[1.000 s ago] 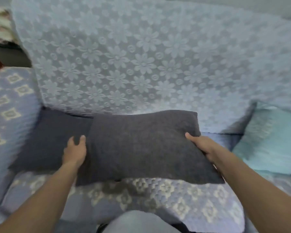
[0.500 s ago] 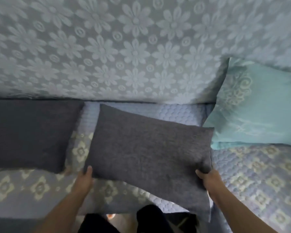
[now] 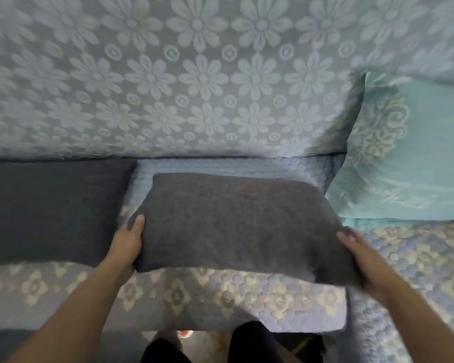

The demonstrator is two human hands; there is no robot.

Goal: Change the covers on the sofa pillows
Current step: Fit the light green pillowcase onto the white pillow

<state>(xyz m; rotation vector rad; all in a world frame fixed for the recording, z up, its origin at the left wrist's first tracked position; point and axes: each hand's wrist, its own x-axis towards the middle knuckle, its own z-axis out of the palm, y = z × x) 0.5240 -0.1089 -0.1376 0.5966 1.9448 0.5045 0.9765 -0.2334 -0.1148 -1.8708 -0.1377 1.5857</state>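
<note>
Grey pillow (image 3: 236,221) gripped at both near corners by left hand (image 3: 126,244) and right hand (image 3: 364,260), held over sofa seat (image 3: 247,292), teal pillow (image 3: 409,158) just beside.

Dim, soft, motion-blurred, edge-warped

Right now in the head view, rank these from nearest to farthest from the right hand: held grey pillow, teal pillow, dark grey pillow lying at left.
1. Held grey pillow, gripped by the right hand.
2. Teal pillow, leaning at right.
3. Dark grey pillow, far left.
</note>
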